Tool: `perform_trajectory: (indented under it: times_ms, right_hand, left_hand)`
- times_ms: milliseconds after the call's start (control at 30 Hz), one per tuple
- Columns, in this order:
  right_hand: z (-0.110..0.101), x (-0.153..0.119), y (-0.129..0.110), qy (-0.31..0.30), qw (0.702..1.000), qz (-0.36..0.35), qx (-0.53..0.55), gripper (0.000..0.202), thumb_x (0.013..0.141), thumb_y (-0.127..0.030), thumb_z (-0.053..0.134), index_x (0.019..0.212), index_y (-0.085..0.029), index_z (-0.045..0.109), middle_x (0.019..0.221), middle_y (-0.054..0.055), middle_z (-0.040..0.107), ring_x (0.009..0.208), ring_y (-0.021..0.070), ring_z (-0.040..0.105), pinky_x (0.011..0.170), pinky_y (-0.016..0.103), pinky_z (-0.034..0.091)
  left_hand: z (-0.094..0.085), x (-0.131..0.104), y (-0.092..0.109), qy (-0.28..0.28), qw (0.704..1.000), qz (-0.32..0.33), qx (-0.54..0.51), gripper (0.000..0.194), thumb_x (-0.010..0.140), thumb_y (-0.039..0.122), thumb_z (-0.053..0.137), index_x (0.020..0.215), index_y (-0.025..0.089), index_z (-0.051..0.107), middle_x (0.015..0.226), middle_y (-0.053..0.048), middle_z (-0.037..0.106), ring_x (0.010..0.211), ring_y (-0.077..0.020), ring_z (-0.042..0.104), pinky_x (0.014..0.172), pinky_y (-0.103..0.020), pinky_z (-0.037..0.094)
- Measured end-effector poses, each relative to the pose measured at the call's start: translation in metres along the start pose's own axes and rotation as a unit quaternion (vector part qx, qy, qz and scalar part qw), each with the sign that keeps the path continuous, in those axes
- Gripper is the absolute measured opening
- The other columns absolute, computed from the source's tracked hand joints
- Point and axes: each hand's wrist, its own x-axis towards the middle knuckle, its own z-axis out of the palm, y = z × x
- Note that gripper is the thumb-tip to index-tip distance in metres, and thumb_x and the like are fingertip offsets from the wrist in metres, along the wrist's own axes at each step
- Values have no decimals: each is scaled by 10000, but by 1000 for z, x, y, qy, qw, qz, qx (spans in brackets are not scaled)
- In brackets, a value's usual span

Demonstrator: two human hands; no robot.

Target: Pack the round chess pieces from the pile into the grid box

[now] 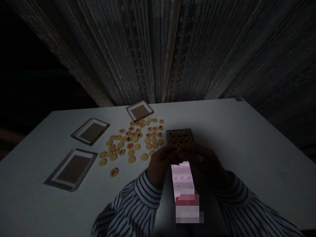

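Both hands meet at the near edge of a shallow box point(192, 131) that holds rows of round pieces with dark characters. My left hand point(161, 163) is closed, its fingertips pinched together over the box's near part. My right hand point(207, 163) comes in from the other side, fingers bent and touching the same spot. A small round piece seems to be between the fingertips, but it is too dark to tell which hand grips it. Left of the box, many round wooden pieces point(130, 145) lie loose, some with red or black characters up, others blank.
A lit phone point(182, 179) showing a timer lies below my hands. Three framed trays or lids stand on the white table point(247, 148): one at near left point(71, 169), one at left point(91, 131), one at the back point(140, 111). Curtains hang behind.
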Motion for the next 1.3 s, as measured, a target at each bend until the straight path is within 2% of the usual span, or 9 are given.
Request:
perform_trajectory:
  times_ms: [200,300,500,867,1000,1100,1200,1300]
  right_hand:
    - [2,-1,0,-12,1000,12,23,204,813,-217,577,1015,-216,603,883,53,662,780,151,639,637,292,563]
    - [3,-1,2,-13,999,-16,24,260,784,-219,610,1044,-224,590,908,57,655,814,167,636,661,320,566]
    - [3,0,5,16,996,-79,-30,325,765,-180,620,1083,-222,569,915,66,647,823,168,627,657,313,558]
    - [-2,4,3,0,989,-106,-107,243,798,-203,567,1040,-216,575,891,65,677,816,182,634,665,340,536]
    - [-4,4,2,-4,986,-92,-136,194,792,-200,578,986,-186,585,884,77,679,823,185,626,671,341,517]
    - [-7,4,3,-18,983,-82,-161,163,805,-213,570,960,-171,593,875,82,680,809,186,624,679,347,505]
    - [-13,5,5,-21,980,-72,-186,152,813,-241,564,947,-184,606,883,79,683,813,190,627,687,357,499]
    - [-18,5,10,-18,979,-57,-197,175,812,-268,563,964,-199,616,926,85,679,850,203,625,698,375,497]
  left_hand:
    - [0,-1,1,-18,1000,9,16,322,645,330,723,880,114,676,699,-51,688,613,-136,617,601,-259,478]
    - [-2,0,-1,-24,999,26,36,287,669,323,707,865,114,686,704,-55,687,629,-134,611,611,-255,476]
    - [-3,1,-1,-24,993,60,99,244,700,313,682,855,126,696,694,-45,682,627,-126,589,609,-247,474]
    - [2,-3,9,10,983,76,169,187,706,283,645,825,152,707,776,-56,721,720,-177,653,667,-275,518]
    - [1,-4,11,66,962,128,234,153,715,234,607,813,163,699,776,-51,715,720,-172,649,668,-271,517]
    - [-2,-4,9,101,928,190,305,172,712,213,597,850,164,689,822,-60,704,745,-169,638,700,-278,507]
    - [-5,-3,7,109,901,231,350,173,725,210,583,860,166,681,853,-68,692,745,-166,629,709,-282,500]
    - [-8,-2,5,108,894,246,358,172,742,205,567,875,176,673,875,-65,684,759,-163,628,713,-277,498]
